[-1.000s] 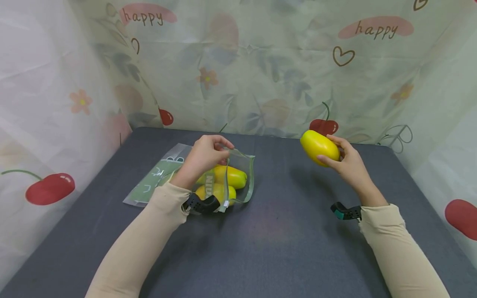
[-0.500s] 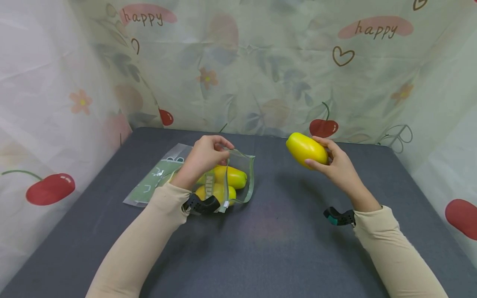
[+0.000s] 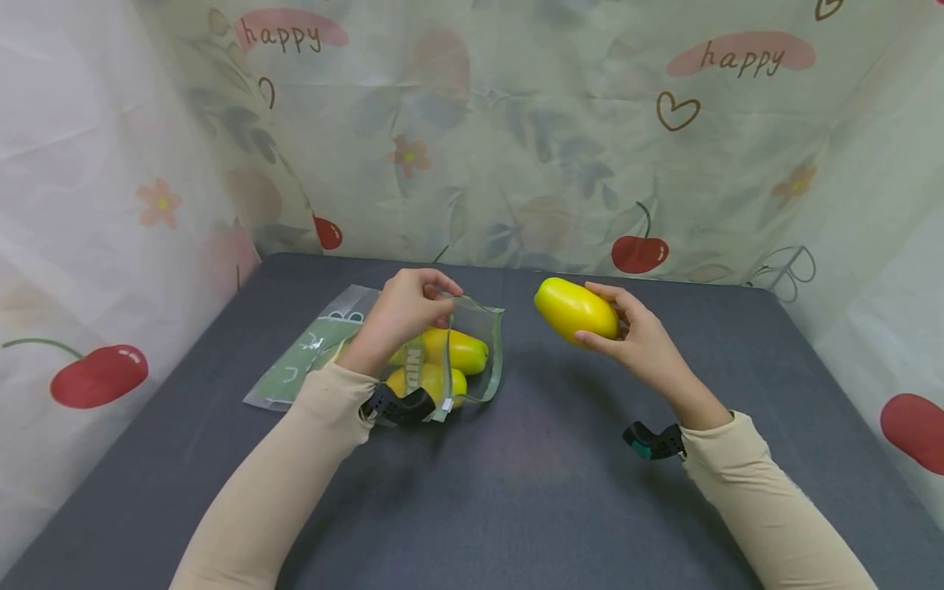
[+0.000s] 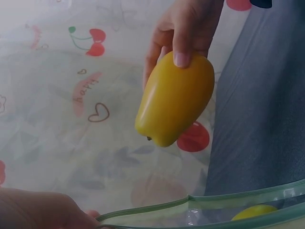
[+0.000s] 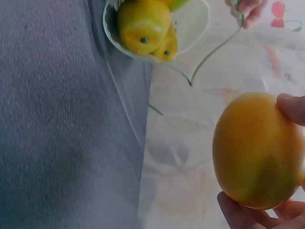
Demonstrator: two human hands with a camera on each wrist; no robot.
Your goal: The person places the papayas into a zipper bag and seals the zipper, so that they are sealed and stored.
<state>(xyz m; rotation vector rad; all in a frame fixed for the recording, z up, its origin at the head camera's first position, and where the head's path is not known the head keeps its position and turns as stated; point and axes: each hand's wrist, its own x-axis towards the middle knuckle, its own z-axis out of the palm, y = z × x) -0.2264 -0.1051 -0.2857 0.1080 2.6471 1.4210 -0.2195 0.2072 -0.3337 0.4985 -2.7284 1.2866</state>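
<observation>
My right hand (image 3: 645, 348) grips a yellow papaya (image 3: 575, 310) by one end, thumb on the near side and fingers on the far side, above the table and right of the bag. In the left wrist view this papaya (image 4: 176, 100) points its narrow stem end downward, above the bag's opening. With thumb and fingers my left hand (image 3: 411, 307) pinches the upper rim of a clear zip bag (image 3: 306, 356) with green print. The bag lies on its side, mouth open to the right. Several yellow-green papayas (image 3: 468, 352) are inside, partly hidden by the left hand and wrist.
The dark grey table (image 3: 516, 500) carries the bag on its left half. A white zip slider (image 3: 447, 404) sits at the bag mouth's near edge. Printed curtain (image 3: 501, 164) surrounds the table at the back and sides. Each wrist wears a black strap (image 3: 652, 442).
My right hand has carried the papaya leftward and slightly lower, closer to the bag mouth. The left hand and the bag have stayed in place.
</observation>
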